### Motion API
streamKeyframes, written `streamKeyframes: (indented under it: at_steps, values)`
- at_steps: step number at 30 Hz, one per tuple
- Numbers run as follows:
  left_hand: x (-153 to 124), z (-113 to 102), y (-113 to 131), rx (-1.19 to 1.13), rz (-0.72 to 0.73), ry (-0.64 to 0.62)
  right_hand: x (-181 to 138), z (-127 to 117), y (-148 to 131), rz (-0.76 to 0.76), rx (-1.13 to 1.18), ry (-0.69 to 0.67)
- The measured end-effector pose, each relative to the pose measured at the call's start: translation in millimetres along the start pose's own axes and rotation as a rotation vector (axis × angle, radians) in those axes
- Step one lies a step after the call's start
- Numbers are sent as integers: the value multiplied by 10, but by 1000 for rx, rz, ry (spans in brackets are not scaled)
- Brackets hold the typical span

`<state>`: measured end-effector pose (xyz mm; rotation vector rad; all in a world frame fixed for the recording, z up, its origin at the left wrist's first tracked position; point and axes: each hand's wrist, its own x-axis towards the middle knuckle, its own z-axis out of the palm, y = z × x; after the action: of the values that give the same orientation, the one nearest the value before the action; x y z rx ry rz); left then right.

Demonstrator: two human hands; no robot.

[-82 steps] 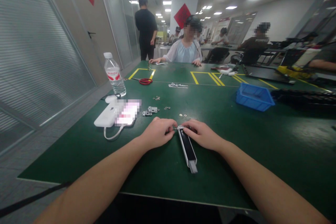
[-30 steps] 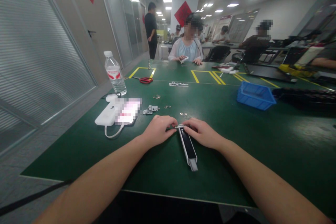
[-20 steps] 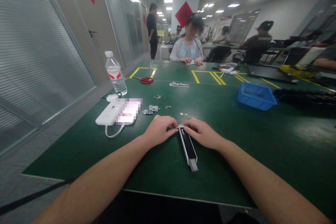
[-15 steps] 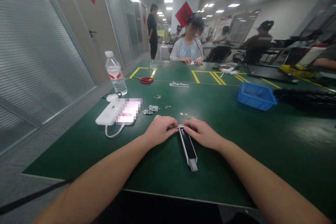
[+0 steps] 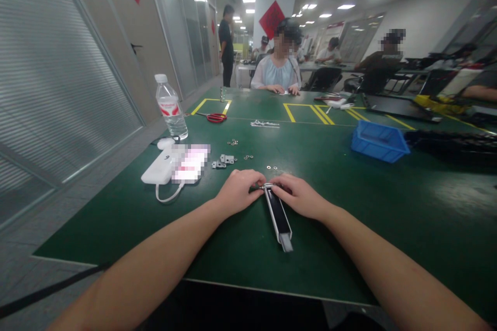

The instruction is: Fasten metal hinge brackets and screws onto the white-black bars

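Note:
A long, narrow white-framed piece with a black face lies on the green table, a grey tab sticking out of its near end. My right hand is closed on its far end, thumb on the top. At the same end, from the left, my left hand pinches a small metal part, mostly hidden by the fingers. Just beyond the hands lie two small washers. Grey metal brackets and several more small rings are to the left.
A white power bank with a cable, a phone and a water bottle stand at the left. Red-handled scissors and thin metal strips lie farther back. A blue bin is at the right; a person sits across the table.
Hardly anything differs. Both hands stay at the far end of the white-framed piece, with only slight finger movement on the left.

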<state>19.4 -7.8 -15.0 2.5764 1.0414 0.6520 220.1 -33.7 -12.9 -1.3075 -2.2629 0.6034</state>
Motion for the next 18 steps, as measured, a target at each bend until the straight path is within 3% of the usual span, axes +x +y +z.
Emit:
streamKeyframes:
  at_steps: [18]
  values:
    - [-19, -19, -18, -26, 16, 16, -4, -1, 15, -9, 24, -5]
